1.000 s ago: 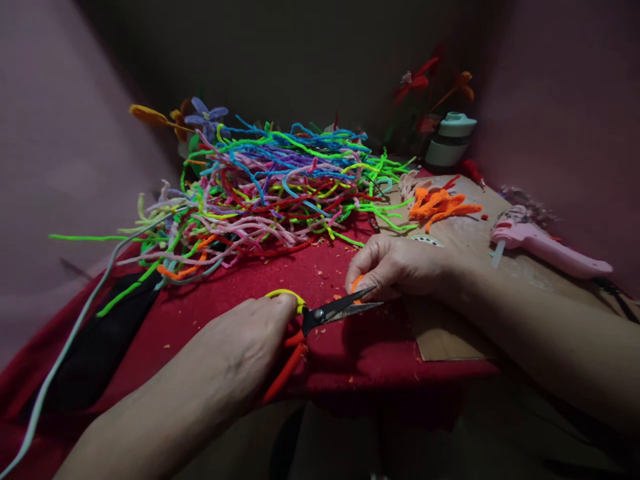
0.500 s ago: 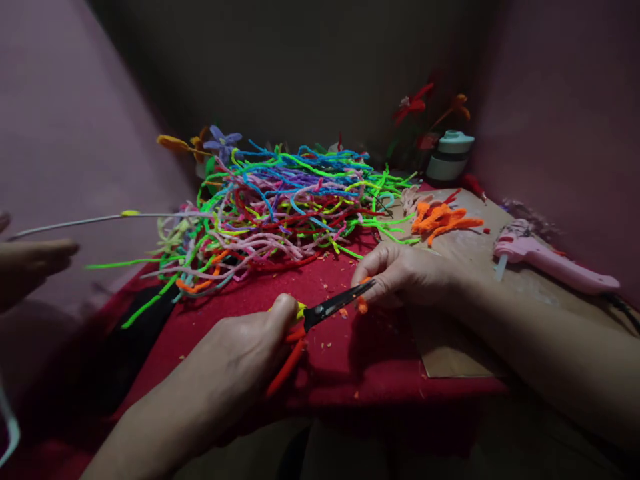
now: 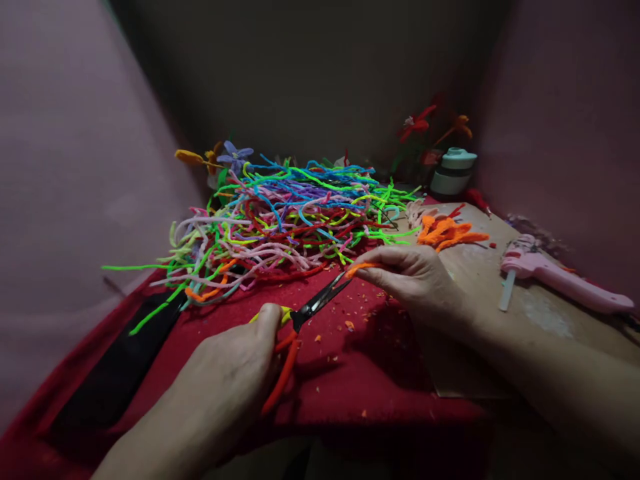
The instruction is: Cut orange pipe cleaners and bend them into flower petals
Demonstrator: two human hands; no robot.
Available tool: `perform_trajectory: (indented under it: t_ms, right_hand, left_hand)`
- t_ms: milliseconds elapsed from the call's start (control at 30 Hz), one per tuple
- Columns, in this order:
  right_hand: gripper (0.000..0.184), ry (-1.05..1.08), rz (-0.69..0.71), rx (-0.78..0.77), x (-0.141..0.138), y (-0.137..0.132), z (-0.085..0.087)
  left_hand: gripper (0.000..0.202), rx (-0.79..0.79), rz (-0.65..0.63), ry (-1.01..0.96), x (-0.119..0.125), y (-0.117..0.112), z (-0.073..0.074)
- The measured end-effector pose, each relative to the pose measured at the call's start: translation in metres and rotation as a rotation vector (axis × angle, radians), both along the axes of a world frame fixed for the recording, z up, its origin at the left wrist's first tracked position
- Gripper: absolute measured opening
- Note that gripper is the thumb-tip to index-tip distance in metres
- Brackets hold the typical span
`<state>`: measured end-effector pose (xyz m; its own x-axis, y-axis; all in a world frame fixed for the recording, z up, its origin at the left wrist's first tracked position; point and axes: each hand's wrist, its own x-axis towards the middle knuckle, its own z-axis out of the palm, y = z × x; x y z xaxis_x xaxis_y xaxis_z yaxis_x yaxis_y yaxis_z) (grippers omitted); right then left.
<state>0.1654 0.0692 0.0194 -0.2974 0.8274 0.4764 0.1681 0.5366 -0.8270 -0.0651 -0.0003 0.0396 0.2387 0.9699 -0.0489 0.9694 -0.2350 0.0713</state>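
My left hand [image 3: 235, 370] is wrapped round the red and yellow handles of a pair of scissors [image 3: 313, 308]. The dark blades are a little apart and point up to the right. Their tips are at the end of an orange pipe cleaner [image 3: 361, 267], which my right hand [image 3: 417, 280] pinches between thumb and fingers. Orange scraps [image 3: 349, 325] lie scattered on the red cloth [image 3: 330, 383] below. Behind the hands spreads a tangled heap of pipe cleaners [image 3: 295, 220] in many colours.
Bent orange pipe-cleaner pieces [image 3: 445, 232] and a pink glue gun [image 3: 565, 273] rest on a cardboard sheet [image 3: 540, 333] at the right. A lidded jar [image 3: 453, 172] and pipe-cleaner flowers [image 3: 417, 125] stand behind. A long black object [image 3: 117, 367] lies at the left.
The scissor blades have drawn back from across the orange pipe cleaner and opened slightly. Another person's hand and a grey stem at the left have gone out of view. The view has shifted slightly.
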Motion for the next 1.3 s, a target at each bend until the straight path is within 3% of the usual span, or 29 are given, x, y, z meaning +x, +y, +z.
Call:
perform_trajectory:
  t_ms: [167, 467, 633, 800, 1300]
  right_hand:
    - [0.012, -0.014, -0.009, 0.019, 0.000, 0.000, -0.003]
    - [0.010, -0.021, -0.013, 0.023, 0.000, 0.000, -0.002]
    - [0.011, -0.024, -0.020, 0.023, 0.000, 0.000, -0.001]
    - [0.011, -0.012, -0.010, 0.010, -0.001, -0.001, -0.002]
    - [0.011, 0.004, -0.028, -0.014, -0.002, -0.002, -0.003]
  left_hand:
    - [0.021, -0.108, -0.024, 0.120, 0.002, 0.005, -0.003]
    - [0.022, -0.102, 0.014, 0.145, 0.006, 0.002, -0.006]
    - [0.021, -0.049, 0.007, 0.159, 0.002, 0.000, -0.011]
    - [0.021, 0.107, -0.019, 0.200, 0.003, -0.004, -0.018]
    - [0.020, 0.150, -0.051, 0.227, 0.005, -0.007, -0.017]
